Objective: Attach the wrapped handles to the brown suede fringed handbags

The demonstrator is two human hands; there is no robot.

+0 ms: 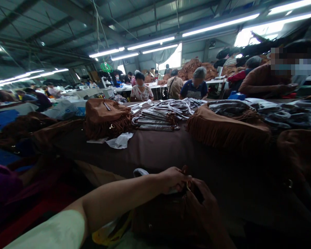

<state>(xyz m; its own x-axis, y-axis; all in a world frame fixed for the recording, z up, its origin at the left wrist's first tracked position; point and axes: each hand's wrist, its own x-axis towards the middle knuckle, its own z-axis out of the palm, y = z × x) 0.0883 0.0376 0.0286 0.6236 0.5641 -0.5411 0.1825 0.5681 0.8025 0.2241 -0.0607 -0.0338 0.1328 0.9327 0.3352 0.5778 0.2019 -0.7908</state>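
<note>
My left hand (172, 178) reaches across from the left and is closed in a pinch on a small metal fitting at the top of a brown bag (168, 218) in front of me. My right hand (206, 200) lies dark against the right side of that same bag, fingers curled onto it just beside the left hand. A white wrapped strap end (141, 172) shows behind my left wrist. The bag's lower part is in shadow.
On the brown table (155, 148) lie a fringed brown bag (105, 117), another fringed bag (223, 126), a pile of plastic-wrapped straps (160, 116) and white paper (120, 141). Several people sit at tables further back. More bags lie at left and right.
</note>
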